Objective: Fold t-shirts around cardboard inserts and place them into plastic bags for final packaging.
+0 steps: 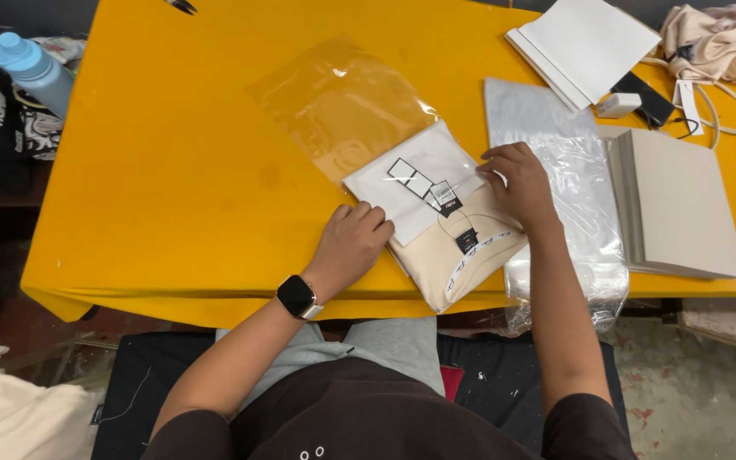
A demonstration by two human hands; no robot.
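Two hands on one folded cream garment [462, 255] at the near edge of the yellow desk [172, 170]. Left hand [353, 243] curled, knuckles pressing the garment's left edge, closed on nothing. Right hand [517, 183] flat, fingers spread on the upper right corner, nothing clasped. White card insert [411, 183] and hang tags [449, 200] lie on top. Judgement: keep both edges square and push evenly so tags don't snag. Clear poly bag [342, 102] has only the garment's far end at its mouth; how far in, unclear. Stack of clear bags [564, 179] at right.
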